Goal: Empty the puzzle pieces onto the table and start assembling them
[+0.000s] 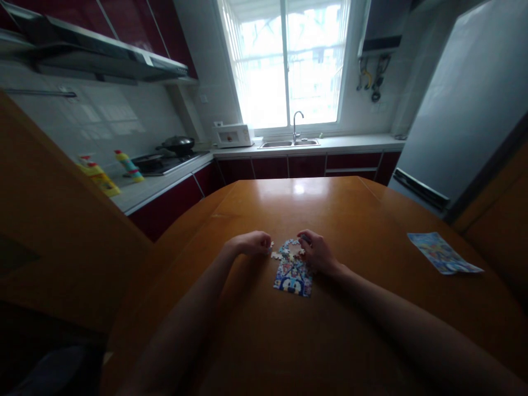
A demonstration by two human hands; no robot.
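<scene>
A partly assembled jigsaw puzzle [293, 281] lies on the wooden table in front of me, its near part joined into a colourful picture with a dark blue and white figure. Its far part is a ring of pieces around a gap that shows the tabletop. My right hand [319, 254] is closed at the puzzle's upper right edge, with a small dark puzzle piece [305, 238] between thumb and fingers. To the left of the puzzle, my left hand [253, 242] is curled closed beside a few loose puzzle pieces [275, 255]; its fingertips are partly hidden.
A colourful printed sheet [443, 253] lies at the right of the round-edged wooden table [231, 352]. Beyond the table are a counter with a sink [289, 144], a microwave [233, 135], and a stove with a pan [178, 144]. A fridge [470, 104] stands at right.
</scene>
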